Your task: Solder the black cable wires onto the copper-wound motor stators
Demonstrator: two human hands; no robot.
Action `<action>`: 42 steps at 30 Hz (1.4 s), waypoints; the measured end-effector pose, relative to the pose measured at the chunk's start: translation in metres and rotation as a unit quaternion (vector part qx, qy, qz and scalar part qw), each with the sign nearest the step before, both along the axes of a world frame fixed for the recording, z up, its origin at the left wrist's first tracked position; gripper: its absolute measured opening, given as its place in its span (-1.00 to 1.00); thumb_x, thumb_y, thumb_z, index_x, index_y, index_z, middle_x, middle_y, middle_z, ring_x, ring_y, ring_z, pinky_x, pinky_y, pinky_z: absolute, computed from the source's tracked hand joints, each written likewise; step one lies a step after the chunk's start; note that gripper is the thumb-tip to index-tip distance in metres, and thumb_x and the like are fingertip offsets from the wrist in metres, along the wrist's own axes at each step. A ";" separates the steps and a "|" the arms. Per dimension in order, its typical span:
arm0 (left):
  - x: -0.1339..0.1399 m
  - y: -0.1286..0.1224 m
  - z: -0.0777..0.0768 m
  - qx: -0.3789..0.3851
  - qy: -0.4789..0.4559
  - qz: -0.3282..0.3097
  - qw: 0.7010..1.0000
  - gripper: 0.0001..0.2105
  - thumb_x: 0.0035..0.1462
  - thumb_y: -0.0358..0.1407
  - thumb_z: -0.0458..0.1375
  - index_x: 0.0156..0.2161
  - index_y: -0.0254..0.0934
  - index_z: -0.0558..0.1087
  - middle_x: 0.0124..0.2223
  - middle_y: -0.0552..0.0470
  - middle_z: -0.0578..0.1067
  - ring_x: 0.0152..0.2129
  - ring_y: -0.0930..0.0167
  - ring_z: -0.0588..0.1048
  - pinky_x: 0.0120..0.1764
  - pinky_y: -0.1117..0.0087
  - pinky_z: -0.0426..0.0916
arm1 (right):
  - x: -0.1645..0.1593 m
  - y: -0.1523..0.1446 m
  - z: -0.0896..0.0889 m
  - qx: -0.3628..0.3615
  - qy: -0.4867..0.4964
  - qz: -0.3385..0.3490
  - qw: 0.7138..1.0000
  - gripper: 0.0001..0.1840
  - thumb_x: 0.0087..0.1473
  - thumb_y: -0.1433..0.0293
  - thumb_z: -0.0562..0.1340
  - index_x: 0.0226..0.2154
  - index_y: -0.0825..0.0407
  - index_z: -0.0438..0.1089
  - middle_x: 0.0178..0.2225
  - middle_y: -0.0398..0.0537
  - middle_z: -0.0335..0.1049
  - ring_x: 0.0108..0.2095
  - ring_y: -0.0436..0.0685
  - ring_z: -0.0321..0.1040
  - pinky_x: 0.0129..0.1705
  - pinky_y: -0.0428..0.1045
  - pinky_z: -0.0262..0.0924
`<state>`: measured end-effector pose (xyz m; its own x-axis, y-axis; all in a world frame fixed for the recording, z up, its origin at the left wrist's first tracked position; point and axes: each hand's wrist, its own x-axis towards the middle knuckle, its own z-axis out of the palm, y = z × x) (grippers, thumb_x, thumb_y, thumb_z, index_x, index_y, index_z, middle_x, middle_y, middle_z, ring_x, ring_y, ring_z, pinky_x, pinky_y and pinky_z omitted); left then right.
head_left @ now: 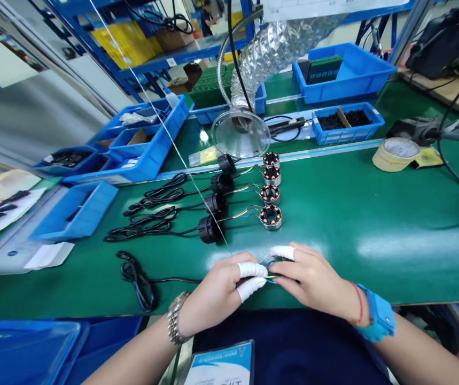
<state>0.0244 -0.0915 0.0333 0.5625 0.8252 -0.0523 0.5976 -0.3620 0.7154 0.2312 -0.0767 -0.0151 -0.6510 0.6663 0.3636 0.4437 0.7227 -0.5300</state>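
White finger covers are on both hands. With thumb and finger pressed together, my left hand (229, 283) grips the thin coloured wires (270, 278) of a black cable (141, 283). That cable lies coiled on the left and runs under my left hand. My right hand (309, 275) pinches the same wires from the other side, its index finger raised. A thin silvery strand (179, 152) slants down from above to the fingers. Beyond the hands, several copper-wound stator rings (270, 216) stand in a column, wired to black round caps (210, 229) with coiled cables.
A clear funnel hood (240, 140) on a foil duct (281, 48) hangs behind the rings. Blue bins (141, 166) stand at left, and a bin of black parts (347, 124) at back right. A tape roll (395, 155) lies right. A coiled-handle tool (285, 127) rests behind.
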 end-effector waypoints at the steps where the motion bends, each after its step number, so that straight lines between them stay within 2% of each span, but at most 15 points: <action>1: 0.001 -0.001 -0.001 0.000 -0.001 0.005 1.000 -0.87 0.15 -0.36 0.01 -0.30 -0.28 0.41 -0.36 0.01 0.42 -0.43 0.48 0.37 -0.34 0.48 0.28 | -0.003 -0.001 -0.003 0.019 -0.003 -0.011 1.000 -0.82 0.07 0.40 0.09 -0.30 0.01 0.39 -0.39 -0.01 0.30 -0.31 0.09 0.20 -0.26 0.01 0.14; 5: 0.003 -0.005 -0.005 -0.003 0.012 0.024 1.000 -0.85 0.16 -0.36 -0.01 -0.34 -0.30 0.41 -0.42 0.03 0.38 -0.49 0.48 0.34 -0.40 0.48 0.25 | -0.012 -0.006 -0.012 0.069 -0.001 -0.059 0.996 -0.82 -0.02 0.51 0.07 -0.45 0.04 0.38 -0.56 -0.06 0.19 -0.41 0.08 0.11 -0.37 -0.02 0.07; 8: 0.003 -0.006 -0.005 -0.009 0.018 0.026 0.999 -0.84 0.16 -0.36 -0.02 -0.35 -0.31 0.40 -0.44 0.04 0.36 -0.51 0.49 0.33 -0.41 0.49 0.23 | -0.014 -0.008 -0.014 0.069 0.007 -0.065 0.995 -0.81 -0.04 0.53 0.06 -0.54 0.06 0.34 -0.59 -0.07 0.15 -0.43 0.07 0.06 -0.40 -0.03 0.03; 11: 0.001 -0.005 -0.004 -0.012 0.019 0.028 0.999 -0.84 0.16 -0.36 -0.01 -0.35 -0.31 0.41 -0.44 0.04 0.37 -0.50 0.50 0.34 -0.41 0.50 0.24 | -0.013 -0.007 -0.013 0.061 0.022 -0.062 0.996 -0.81 -0.03 0.55 0.05 -0.52 0.07 0.33 -0.59 -0.07 0.17 -0.44 0.06 0.07 -0.38 -0.02 0.06; 16: -0.007 0.000 -0.003 -0.022 0.022 0.022 0.999 -0.86 0.13 -0.35 0.04 -0.21 -0.26 0.39 -0.31 0.04 0.44 -0.39 0.48 0.40 -0.31 0.50 0.28 | -0.006 -0.003 -0.010 -0.008 0.036 -0.033 0.999 -0.87 0.06 0.49 0.07 -0.40 0.09 0.32 -0.50 -0.06 0.29 -0.43 0.04 0.17 -0.33 -0.02 0.14; 20: -0.008 0.002 -0.003 -0.038 0.033 0.043 0.998 -0.91 0.12 -0.36 0.05 -0.37 -0.29 0.38 -0.40 0.08 0.43 -0.48 0.52 0.38 -0.39 0.53 0.27 | -0.002 -0.004 -0.010 -0.051 0.100 -0.033 0.993 -0.91 0.05 0.48 0.12 -0.45 0.07 0.30 -0.50 -0.10 0.33 -0.40 0.01 0.23 -0.31 -0.06 0.17; 25: 0.007 0.000 -0.008 0.020 -0.041 0.058 0.997 -0.93 0.10 -0.39 0.08 -0.36 -0.30 0.41 -0.37 0.05 0.43 -0.43 0.51 0.40 -0.32 0.52 0.29 | -0.006 -0.006 -0.012 -0.015 0.142 -0.060 0.988 -0.85 0.03 0.48 0.14 -0.54 0.08 0.32 -0.57 -0.12 0.28 -0.48 -0.01 0.19 -0.37 -0.06 0.18; 28: 0.014 -0.001 -0.012 0.052 -0.050 0.070 0.995 -0.92 0.08 -0.40 0.11 -0.33 -0.32 0.45 -0.37 0.02 0.42 -0.44 0.51 0.40 -0.34 0.52 0.30 | -0.008 -0.007 -0.013 -0.003 0.145 -0.069 0.987 -0.82 0.03 0.48 0.13 -0.57 0.08 0.32 -0.60 -0.12 0.25 -0.51 -0.01 0.16 -0.41 -0.06 0.17; 32: 0.010 0.002 -0.010 0.011 -0.017 0.063 0.998 -0.88 0.06 -0.37 0.12 -0.26 -0.30 0.44 -0.36 0.03 0.42 -0.45 0.50 0.39 -0.37 0.51 0.30 | -0.007 -0.007 -0.012 -0.011 0.154 -0.071 0.985 -0.85 0.03 0.49 0.13 -0.52 0.07 0.34 -0.58 -0.12 0.29 -0.48 -0.01 0.20 -0.39 -0.07 0.19; 36: 0.006 0.004 -0.005 -0.059 0.005 0.060 0.996 -0.91 0.09 -0.36 0.07 -0.36 -0.30 0.42 -0.40 0.07 0.42 -0.50 0.52 0.37 -0.41 0.53 0.27 | -0.005 -0.007 -0.007 -0.044 0.134 -0.060 0.988 -0.91 0.01 0.46 0.16 -0.38 0.07 0.38 -0.44 -0.06 0.36 -0.40 0.03 0.26 -0.31 -0.03 0.23; 39: 0.008 0.003 -0.005 -0.059 0.003 0.071 0.996 -0.89 0.10 -0.34 0.08 -0.40 -0.31 0.42 -0.43 0.08 0.42 -0.50 0.52 0.37 -0.40 0.52 0.26 | -0.007 -0.007 -0.005 -0.050 0.126 -0.043 0.990 -0.84 0.03 0.43 0.16 -0.28 0.06 0.38 -0.37 -0.02 0.38 -0.34 0.06 0.28 -0.27 0.00 0.22; 42: 0.010 0.003 -0.006 -0.053 -0.005 0.079 0.995 -0.87 0.10 -0.31 0.08 -0.39 -0.30 0.45 -0.43 0.07 0.43 -0.47 0.51 0.39 -0.37 0.51 0.26 | -0.010 -0.007 -0.005 -0.046 0.127 -0.042 0.990 -0.85 0.07 0.43 0.12 -0.31 0.05 0.40 -0.43 -0.05 0.37 -0.38 0.05 0.27 -0.30 0.00 0.20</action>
<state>0.0349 -0.0887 0.0270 0.4274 0.8932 -0.1394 0.6333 -0.1858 0.7513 0.2215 -0.0838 -0.0202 -0.4868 0.7519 0.4447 0.3436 0.6328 -0.6939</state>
